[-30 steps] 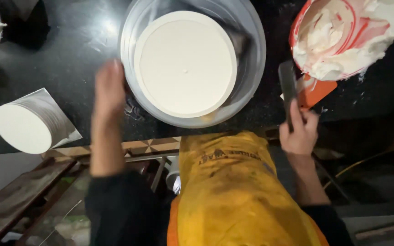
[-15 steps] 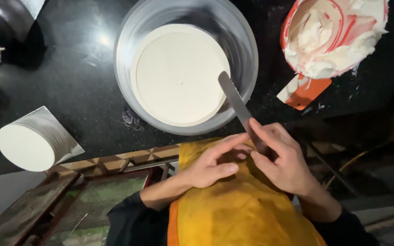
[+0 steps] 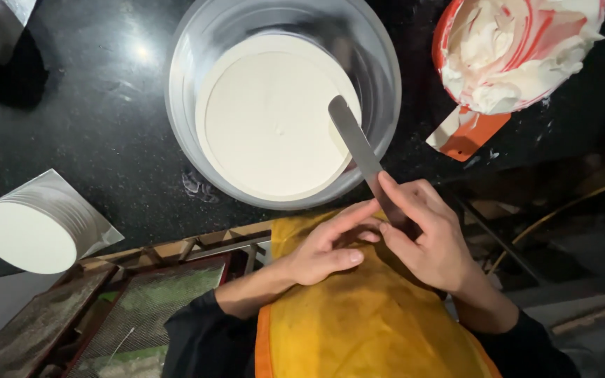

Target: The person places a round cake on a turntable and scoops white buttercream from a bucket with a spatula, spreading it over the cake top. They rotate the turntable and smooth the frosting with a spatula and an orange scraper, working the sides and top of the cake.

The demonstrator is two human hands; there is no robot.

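Head view: black speckled counter (image 3: 92,133) (glossy, crumb-flecked).

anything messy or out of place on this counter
Mostly tidy. The red bowl of white cream at the top right is smeared with red streaks, and an orange scraper below it is partly coated in cream. A small smudge marks the black counter beside the clear bowl.

Dim overhead light puts a glare spot on the dark countertop (image 3: 138,52); corners fall into soft shadow.
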